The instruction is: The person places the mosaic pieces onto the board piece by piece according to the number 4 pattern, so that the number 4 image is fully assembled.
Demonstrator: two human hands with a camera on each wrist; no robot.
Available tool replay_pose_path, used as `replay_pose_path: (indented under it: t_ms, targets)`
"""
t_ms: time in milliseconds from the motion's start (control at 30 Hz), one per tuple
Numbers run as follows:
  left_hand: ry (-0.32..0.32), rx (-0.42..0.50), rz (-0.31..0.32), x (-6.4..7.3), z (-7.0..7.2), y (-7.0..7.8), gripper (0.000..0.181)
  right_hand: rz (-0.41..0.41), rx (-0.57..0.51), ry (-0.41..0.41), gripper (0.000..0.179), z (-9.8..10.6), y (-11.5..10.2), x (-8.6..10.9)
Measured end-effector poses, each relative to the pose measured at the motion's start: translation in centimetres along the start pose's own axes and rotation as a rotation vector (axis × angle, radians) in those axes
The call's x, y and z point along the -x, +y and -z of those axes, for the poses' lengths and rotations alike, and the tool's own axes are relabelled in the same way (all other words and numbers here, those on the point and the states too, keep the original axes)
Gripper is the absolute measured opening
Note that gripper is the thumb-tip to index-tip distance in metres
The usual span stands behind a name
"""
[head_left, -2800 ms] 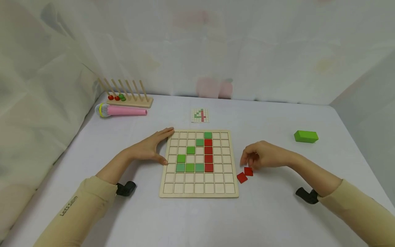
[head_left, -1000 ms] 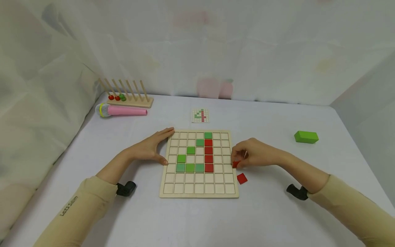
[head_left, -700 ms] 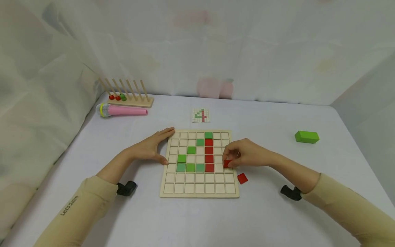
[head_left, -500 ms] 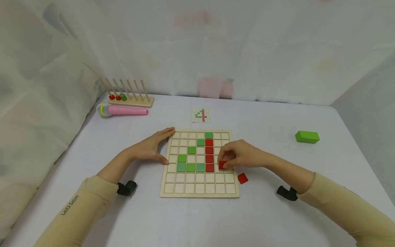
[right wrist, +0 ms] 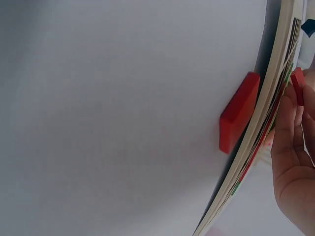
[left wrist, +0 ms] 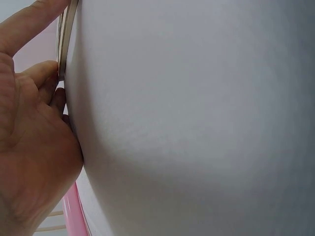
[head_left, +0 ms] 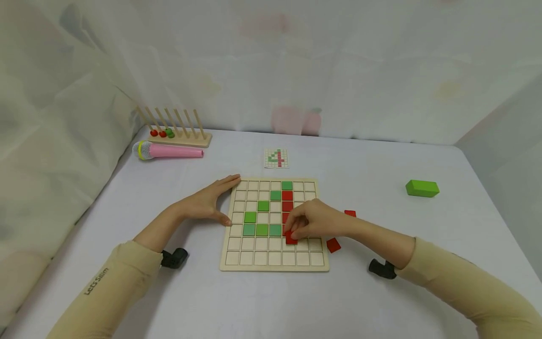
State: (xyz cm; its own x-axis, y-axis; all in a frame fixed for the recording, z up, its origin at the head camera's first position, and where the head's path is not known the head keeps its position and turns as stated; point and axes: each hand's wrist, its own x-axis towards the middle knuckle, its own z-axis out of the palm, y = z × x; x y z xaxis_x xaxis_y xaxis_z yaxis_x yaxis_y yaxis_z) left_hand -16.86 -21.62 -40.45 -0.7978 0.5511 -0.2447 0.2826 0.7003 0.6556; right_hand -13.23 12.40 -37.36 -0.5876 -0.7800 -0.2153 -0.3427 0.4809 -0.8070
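Note:
My right hand [head_left: 315, 220] pinches a red square tile [head_left: 290, 238] between thumb and fingers, over the wooden grid board [head_left: 275, 269], just below the column of red tiles. The right wrist view shows the same pinched tile [right wrist: 298, 86] above the board's edge. Green tiles [head_left: 262, 230] form a diagonal and a row left of the red column, part of which my hand hides. My left hand [head_left: 205, 202] rests at the board's left edge, fingers and thumb spread and touching it. A loose red tile [head_left: 333, 245] lies by the board's right edge; another red tile [head_left: 350, 213] shows behind my right wrist.
Behind the board lies a small pattern card [head_left: 276, 158] with a green and red 4. A pink microphone [head_left: 169, 150] and a wooden peg rack [head_left: 179, 136] with red and green beads stand at the back left. A green block [head_left: 422, 188] sits at the right.
My right hand has picked up a red tile from beside the board and carried it left over the grid, below the red column. My left hand stays at the board's edge.

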Motion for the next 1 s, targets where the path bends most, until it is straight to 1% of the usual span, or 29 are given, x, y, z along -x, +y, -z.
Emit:
replay_pose_path:
  t_ms: [167,467,733,1000]
  targets:
    - [0.0,0.004,-0.002,0.0,0.0,0.0,0.123,-0.013,0.009,0.013,0.01,-0.7,-0.1,-0.2]
    - [-0.005,-0.002,-0.001,-0.1,0.0,0.0,0.125,-0.02,0.059,0.045,0.008,-1.5,-0.3,-0.2]
    - [-0.001,-0.006,-0.01,-0.1,-0.1,-0.1,0.124,0.008,0.147,0.067,0.007,-1.8,-0.8,0.1]
    - [0.001,-0.006,-0.01,0.0,0.0,0.0,0.124,0.031,0.208,0.096,0.008,-2.1,-0.9,0.1]
